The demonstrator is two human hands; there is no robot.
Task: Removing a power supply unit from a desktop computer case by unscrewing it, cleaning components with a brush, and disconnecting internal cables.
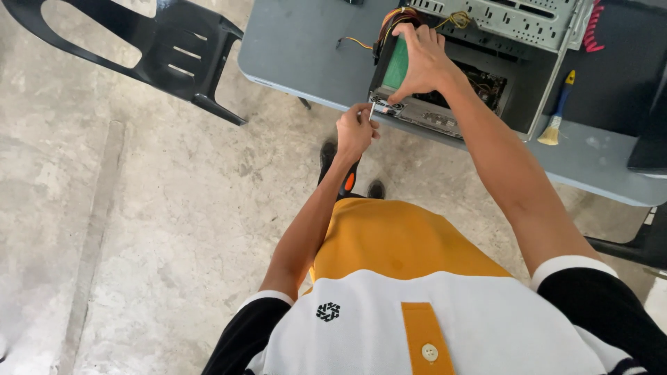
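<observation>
Left hand (356,130) clenched on a screwdriver (349,177) at the computer case (479,62) edge, right hand (422,62) spread, gripping the green part (397,64) inside.

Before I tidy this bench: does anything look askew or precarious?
Yes. The open metal computer case overhangs the grey table's front edge, and the yellow-handled brush lies slanted close to that edge.

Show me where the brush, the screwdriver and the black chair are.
brush (558,111), head view, on its blue handle.
screwdriver (349,180), head view, on its orange and black handle.
black chair (174,48), head view, on its slotted seat.
</observation>
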